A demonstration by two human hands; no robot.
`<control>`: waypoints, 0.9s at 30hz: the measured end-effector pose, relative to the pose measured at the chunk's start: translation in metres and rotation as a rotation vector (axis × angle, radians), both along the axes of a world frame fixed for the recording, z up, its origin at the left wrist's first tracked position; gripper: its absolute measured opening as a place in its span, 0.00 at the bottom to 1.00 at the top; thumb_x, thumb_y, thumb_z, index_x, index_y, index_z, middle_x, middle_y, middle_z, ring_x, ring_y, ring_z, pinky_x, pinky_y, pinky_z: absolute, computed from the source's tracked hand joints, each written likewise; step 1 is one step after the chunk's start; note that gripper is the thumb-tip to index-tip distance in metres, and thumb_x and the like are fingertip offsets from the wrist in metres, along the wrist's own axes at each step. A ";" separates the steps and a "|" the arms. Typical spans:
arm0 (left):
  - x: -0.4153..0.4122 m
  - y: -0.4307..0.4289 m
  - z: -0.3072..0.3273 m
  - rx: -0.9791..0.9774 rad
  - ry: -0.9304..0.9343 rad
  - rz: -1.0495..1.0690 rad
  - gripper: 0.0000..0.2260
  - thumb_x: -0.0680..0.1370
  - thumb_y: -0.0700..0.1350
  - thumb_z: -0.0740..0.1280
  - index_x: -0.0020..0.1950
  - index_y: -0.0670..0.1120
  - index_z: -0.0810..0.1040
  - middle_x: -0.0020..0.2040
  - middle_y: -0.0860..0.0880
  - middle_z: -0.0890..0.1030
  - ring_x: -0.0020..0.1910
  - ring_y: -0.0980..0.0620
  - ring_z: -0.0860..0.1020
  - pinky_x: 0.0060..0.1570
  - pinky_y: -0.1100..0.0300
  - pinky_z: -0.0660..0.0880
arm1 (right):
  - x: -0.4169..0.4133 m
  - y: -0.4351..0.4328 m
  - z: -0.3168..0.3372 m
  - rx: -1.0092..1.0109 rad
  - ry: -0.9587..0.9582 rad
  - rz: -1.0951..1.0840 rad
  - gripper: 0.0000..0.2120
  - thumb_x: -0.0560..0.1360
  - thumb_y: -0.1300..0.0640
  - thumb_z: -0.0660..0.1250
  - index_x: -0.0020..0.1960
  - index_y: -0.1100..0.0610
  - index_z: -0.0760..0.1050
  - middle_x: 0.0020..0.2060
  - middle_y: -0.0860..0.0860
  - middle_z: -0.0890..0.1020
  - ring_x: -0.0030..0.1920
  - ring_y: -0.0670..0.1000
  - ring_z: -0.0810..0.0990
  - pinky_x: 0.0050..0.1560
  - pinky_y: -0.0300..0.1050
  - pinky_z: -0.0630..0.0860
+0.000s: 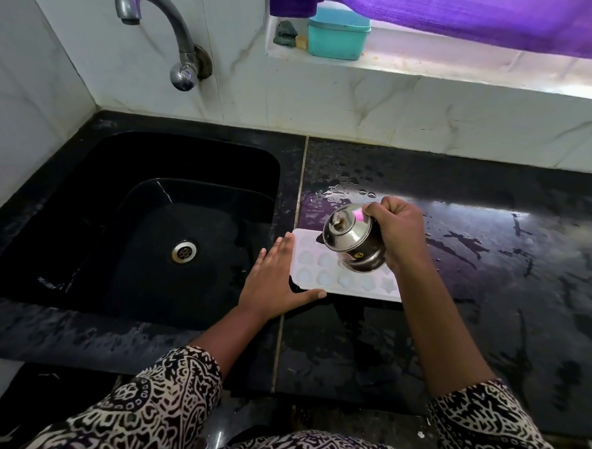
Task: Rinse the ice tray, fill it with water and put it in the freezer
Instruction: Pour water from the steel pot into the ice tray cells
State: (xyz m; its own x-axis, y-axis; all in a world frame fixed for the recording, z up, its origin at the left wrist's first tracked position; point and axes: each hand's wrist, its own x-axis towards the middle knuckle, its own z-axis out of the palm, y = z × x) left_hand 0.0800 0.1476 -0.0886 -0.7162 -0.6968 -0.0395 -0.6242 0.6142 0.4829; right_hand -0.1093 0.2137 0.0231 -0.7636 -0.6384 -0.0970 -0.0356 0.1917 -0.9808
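Right hand (398, 233) tilting steel pot (351, 244), ice tray (327, 274)

Daylight from the window ledge (484, 66) at upper right, tinted violet through the purple cloth (482, 16), bright glare on the wet black tabletop (491, 215), dim sink (145, 231) at left, sharp focus, wide-angle bending at the edges
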 end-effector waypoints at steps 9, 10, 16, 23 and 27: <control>0.001 0.000 0.001 0.000 0.000 -0.007 0.57 0.63 0.79 0.54 0.79 0.46 0.40 0.80 0.51 0.45 0.78 0.55 0.44 0.76 0.54 0.42 | 0.001 -0.002 0.001 0.007 0.003 -0.012 0.12 0.69 0.62 0.69 0.31 0.57 0.68 0.32 0.58 0.71 0.36 0.54 0.69 0.39 0.48 0.71; 0.001 0.000 0.001 -0.001 -0.003 -0.007 0.57 0.63 0.80 0.54 0.79 0.46 0.40 0.80 0.51 0.45 0.78 0.55 0.44 0.76 0.54 0.42 | 0.001 -0.002 0.001 0.009 0.005 -0.012 0.12 0.69 0.62 0.69 0.31 0.57 0.68 0.32 0.57 0.71 0.36 0.54 0.69 0.39 0.47 0.71; 0.000 -0.001 -0.001 -0.003 -0.006 -0.002 0.57 0.63 0.79 0.55 0.80 0.46 0.40 0.80 0.51 0.45 0.78 0.56 0.44 0.76 0.54 0.42 | 0.001 -0.003 0.000 0.012 0.011 -0.004 0.11 0.69 0.62 0.69 0.32 0.58 0.68 0.32 0.58 0.71 0.36 0.54 0.70 0.39 0.47 0.72; 0.001 -0.001 -0.001 -0.009 0.008 -0.003 0.57 0.63 0.80 0.54 0.80 0.46 0.41 0.80 0.51 0.46 0.78 0.55 0.45 0.76 0.55 0.42 | 0.004 -0.002 -0.001 -0.013 0.008 0.015 0.06 0.69 0.62 0.69 0.37 0.62 0.72 0.32 0.57 0.70 0.35 0.54 0.67 0.38 0.47 0.70; 0.001 -0.001 -0.001 -0.011 0.003 -0.005 0.57 0.63 0.80 0.54 0.80 0.46 0.40 0.80 0.51 0.46 0.78 0.55 0.45 0.76 0.54 0.42 | 0.004 -0.001 -0.002 -0.012 0.005 0.010 0.08 0.70 0.62 0.69 0.36 0.62 0.71 0.32 0.58 0.69 0.35 0.54 0.67 0.38 0.47 0.70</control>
State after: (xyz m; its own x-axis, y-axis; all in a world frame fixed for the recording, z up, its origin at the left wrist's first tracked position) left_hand 0.0810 0.1468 -0.0898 -0.7197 -0.6937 -0.0296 -0.6195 0.6223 0.4785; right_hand -0.1051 0.2128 0.0206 -0.7576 -0.6472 -0.0852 -0.0429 0.1796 -0.9828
